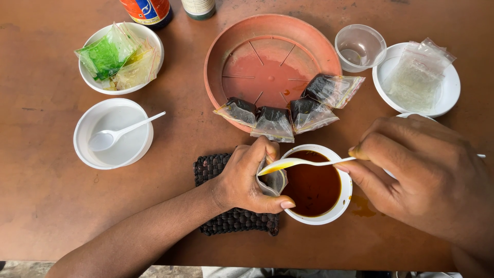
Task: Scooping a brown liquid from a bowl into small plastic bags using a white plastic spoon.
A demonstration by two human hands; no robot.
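- The left hand [242, 177] is holding a small clear plastic bag [272, 181] open at the near-left rim of a white bowl [340, 203] of dark brown liquid; its fingers [265, 149] are curling over the bag's top while the thumb is pressing along the bowl's near rim, so they are clamped on the bag.
- The right hand [422, 170] is pinching the handle of a white plastic spoon [298, 163], fingers together on it, and the spoon's bowl is resting right at the bag's mouth, carrying yellowish liquid.
- A dark woven mat [226, 216] is lying under the left wrist, partly beneath the white bowl.
- Just beyond the left fingers, four filled bags of dark liquid [272, 122] are leaning on the near rim of a terracotta-coloured saucer [226, 46].
- Further left of the left hand, an empty white bowl with a spoon [110, 135] and a bowl of green and yellow bags [121, 56] are sitting on the brown tabletop [46, 180].
- Beyond the right fingers, a clear cup [360, 47] and a white plate with a clear bag [419, 77] are standing.
- Judging risk: the bag's mouth is looking narrow and floppy, so a loosened hold could be letting liquid run down onto the mat.
- A spill is already showing on the tabletop under the right hand; a tilting spoon could be adding to it.
- The thumb pressing the rim could be tipping the full bowl.
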